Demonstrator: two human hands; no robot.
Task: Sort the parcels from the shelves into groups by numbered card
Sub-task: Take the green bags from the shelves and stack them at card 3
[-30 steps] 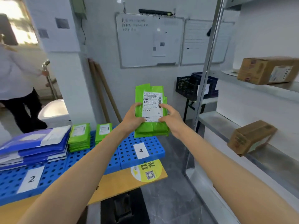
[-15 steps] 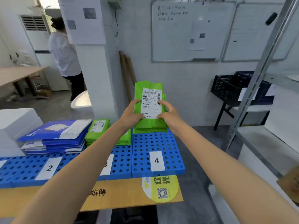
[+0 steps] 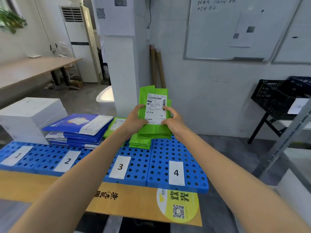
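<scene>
I hold a stack of green parcels upright in front of me, its white shipping label facing me. My left hand grips its left edge and my right hand grips its right edge. The stack hangs above the back of the blue perforated boards, over the border between card 3 and card 4. Card 1 and card 2 lie further left. Green parcels lie stacked behind card 3, blue parcels behind card 2, white boxes behind card 1.
The boards rest on a cardboard-topped table. A white pillar stands behind it. A black crate on a stand is at the right, with a metal shelf upright near it. A wooden table stands far left.
My view has swung left from the shelves to the sorting table. Both hands kept hold of the green stack and carried it over the boards near cards 3 and 4.
</scene>
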